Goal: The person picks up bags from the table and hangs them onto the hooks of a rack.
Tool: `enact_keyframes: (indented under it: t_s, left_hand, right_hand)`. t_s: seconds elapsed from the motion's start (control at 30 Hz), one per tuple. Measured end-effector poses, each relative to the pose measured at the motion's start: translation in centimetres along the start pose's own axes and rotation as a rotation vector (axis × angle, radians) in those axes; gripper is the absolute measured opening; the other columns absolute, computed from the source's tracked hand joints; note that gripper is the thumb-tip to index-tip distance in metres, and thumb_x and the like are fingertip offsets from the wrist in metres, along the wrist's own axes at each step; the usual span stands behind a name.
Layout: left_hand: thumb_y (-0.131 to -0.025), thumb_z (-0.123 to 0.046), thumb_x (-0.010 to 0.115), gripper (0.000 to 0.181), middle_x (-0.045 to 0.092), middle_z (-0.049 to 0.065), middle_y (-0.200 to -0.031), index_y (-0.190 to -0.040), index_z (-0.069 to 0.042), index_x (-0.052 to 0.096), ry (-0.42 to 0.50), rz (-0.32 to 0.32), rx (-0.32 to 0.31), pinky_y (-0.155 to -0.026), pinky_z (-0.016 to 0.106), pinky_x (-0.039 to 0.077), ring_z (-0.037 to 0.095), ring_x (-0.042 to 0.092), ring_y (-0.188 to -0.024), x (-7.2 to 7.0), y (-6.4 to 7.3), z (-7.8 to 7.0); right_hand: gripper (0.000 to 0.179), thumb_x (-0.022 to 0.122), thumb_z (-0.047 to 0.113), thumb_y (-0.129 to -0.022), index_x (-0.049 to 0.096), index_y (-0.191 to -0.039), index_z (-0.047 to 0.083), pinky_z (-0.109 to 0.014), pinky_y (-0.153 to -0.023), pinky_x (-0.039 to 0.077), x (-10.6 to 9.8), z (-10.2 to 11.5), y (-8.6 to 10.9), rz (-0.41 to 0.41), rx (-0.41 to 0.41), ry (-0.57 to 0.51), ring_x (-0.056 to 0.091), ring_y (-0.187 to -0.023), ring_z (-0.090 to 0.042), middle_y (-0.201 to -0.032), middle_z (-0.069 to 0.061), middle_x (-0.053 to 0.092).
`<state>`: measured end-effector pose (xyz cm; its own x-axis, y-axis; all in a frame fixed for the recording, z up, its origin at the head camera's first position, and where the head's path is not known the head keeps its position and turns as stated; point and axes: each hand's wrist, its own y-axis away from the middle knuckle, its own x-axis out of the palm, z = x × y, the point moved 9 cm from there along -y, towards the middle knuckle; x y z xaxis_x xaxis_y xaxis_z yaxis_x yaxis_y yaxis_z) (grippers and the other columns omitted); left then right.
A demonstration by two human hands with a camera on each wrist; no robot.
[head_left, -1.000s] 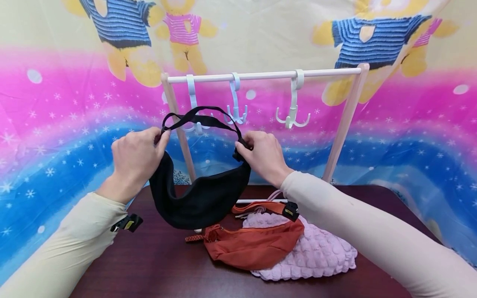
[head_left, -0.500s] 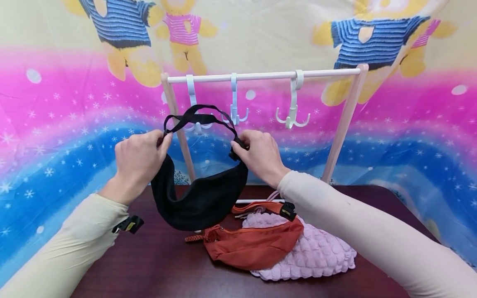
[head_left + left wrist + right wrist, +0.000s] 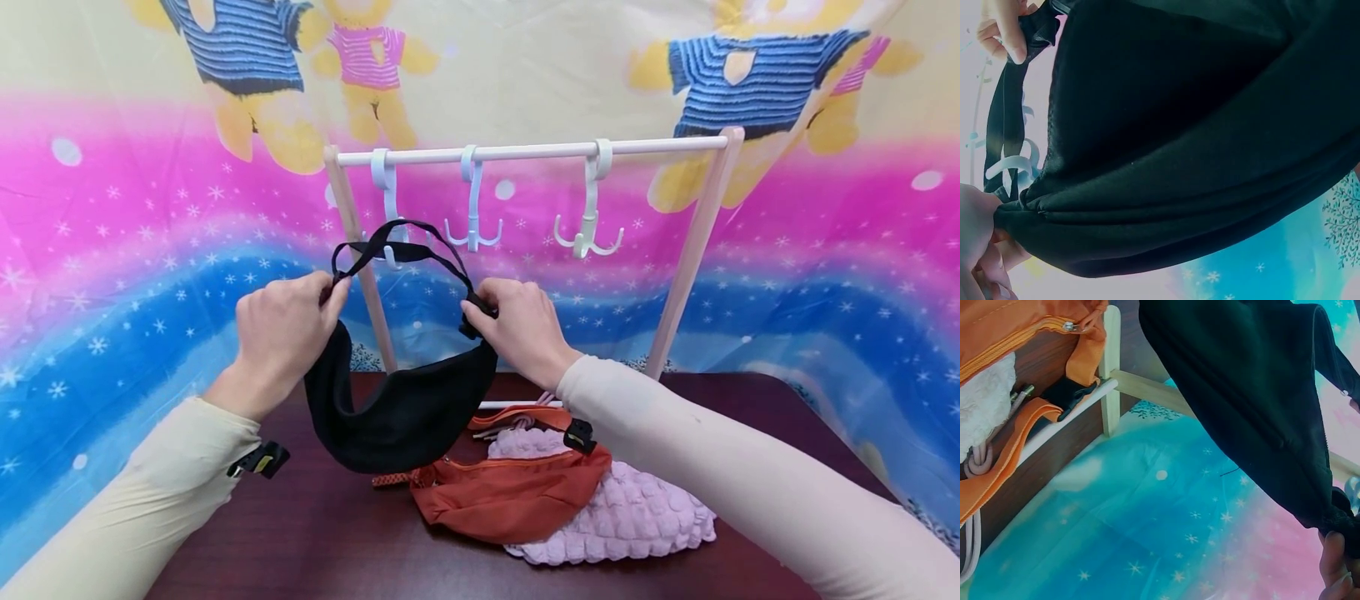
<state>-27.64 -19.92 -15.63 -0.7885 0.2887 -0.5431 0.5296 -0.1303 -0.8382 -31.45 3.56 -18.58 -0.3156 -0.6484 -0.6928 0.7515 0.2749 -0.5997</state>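
Note:
A black waist bag (image 3: 405, 412) hangs in the air between both hands, its strap (image 3: 442, 242) arched above it. My left hand (image 3: 285, 333) pinches the bag's left end where the strap begins. At the other end my right hand (image 3: 525, 325) grips the strap beside a black buckle. Behind and among the strap's loops is the leftmost pale hook (image 3: 390, 200); in the left wrist view a curved prong (image 3: 1007, 164) of a hook crosses in front of the strap (image 3: 1005, 119). In the right wrist view, the right fingers (image 3: 1334, 553) hold the bag's end.
Two more hooks, a middle one (image 3: 474, 204) and a right one (image 3: 590, 208), hang from the rack's bar (image 3: 540, 152). An orange-red waist bag (image 3: 517, 496) lies over a pink puffy bag (image 3: 652, 517) on the dark table (image 3: 300, 533). A printed cloth (image 3: 825, 250) hangs behind.
Both hands have come down slightly with the black waist bag, and the right hand has shifted a little left. The left and middle hooks have turned.

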Motion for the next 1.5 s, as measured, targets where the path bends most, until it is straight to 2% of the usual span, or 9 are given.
enact_keyframes:
  t_s: [0.23,0.4,0.7,1.0,1.2,1.4,1.5]
  left_hand:
    - [-0.099,-0.027,0.065,0.033,0.051,0.009,-0.049,-0.072,-0.007,0.067,0.001,0.018,-0.001,-0.040,0.030,0.019,0.026,0.046,-0.042,0.3,0.4,0.0]
    - [-0.099,-0.028,0.065,0.037,0.047,0.007,-0.047,-0.068,-0.008,0.063,0.011,0.030,-0.005,-0.040,0.029,0.019,0.023,0.042,-0.040,0.5,0.6,0.0]
    - [-0.099,-0.027,0.065,0.031,0.053,0.008,-0.050,-0.076,-0.007,0.069,0.004,0.062,-0.019,-0.039,0.029,0.020,0.024,0.044,-0.042,1.2,1.1,0.5]
    - [-0.099,-0.027,0.064,0.032,0.053,0.007,-0.050,-0.073,-0.008,0.066,0.015,0.085,-0.032,-0.040,0.030,0.022,0.024,0.046,-0.043,1.6,1.5,0.9]
    - [-0.099,-0.026,0.064,0.030,0.056,0.008,-0.052,-0.076,-0.007,0.068,0.014,0.097,-0.034,-0.040,0.030,0.023,0.024,0.047,-0.044,1.8,1.7,1.2]
    - [-0.099,-0.026,0.063,0.034,0.048,0.006,-0.047,-0.070,-0.009,0.063,0.004,0.091,-0.030,-0.040,0.030,0.021,0.023,0.043,-0.042,1.5,1.9,1.5]
    - [-0.099,-0.026,0.063,0.036,0.046,0.005,-0.046,-0.068,-0.009,0.060,0.002,0.089,-0.028,-0.040,0.030,0.021,0.023,0.041,-0.041,1.5,2.0,1.5]
  right_hand:
    - [0.015,0.068,0.028,-0.098,0.073,-0.091,0.016,-0.033,-0.065,0.049,0.4,-0.1,0.4,0.012,-0.011,0.007,0.064,-0.071,-0.014,-0.082,0.000,0.074]
    - [0.016,0.067,0.029,-0.098,0.071,-0.089,0.017,-0.032,-0.064,0.047,0.7,-0.2,0.7,0.028,-0.012,0.008,0.063,-0.068,-0.012,-0.080,0.002,0.073]
    - [0.017,0.067,0.029,-0.099,0.069,-0.087,0.017,-0.031,-0.063,0.045,1.2,-0.5,1.0,0.055,-0.015,0.034,0.059,-0.067,-0.012,-0.078,0.003,0.070]
    - [0.017,0.066,0.028,-0.099,0.068,-0.086,0.017,-0.029,-0.060,0.042,1.7,-0.5,1.2,0.075,-0.036,0.045,0.057,-0.064,-0.011,-0.075,0.003,0.068]
    - [0.017,0.066,0.028,-0.099,0.067,-0.086,0.017,-0.029,-0.058,0.041,1.9,-0.5,1.3,0.084,-0.046,0.045,0.056,-0.062,-0.010,-0.074,0.004,0.066]
    - [0.020,0.067,0.028,-0.099,0.064,-0.083,0.016,-0.028,-0.056,0.036,2.3,-0.3,1.4,0.101,-0.049,0.052,0.051,-0.057,-0.011,-0.063,0.003,0.055]
    - [0.020,0.067,0.028,-0.099,0.064,-0.082,0.016,-0.027,-0.055,0.034,2.5,-0.2,1.6,0.110,-0.047,0.048,0.050,-0.055,-0.010,-0.062,0.003,0.053]
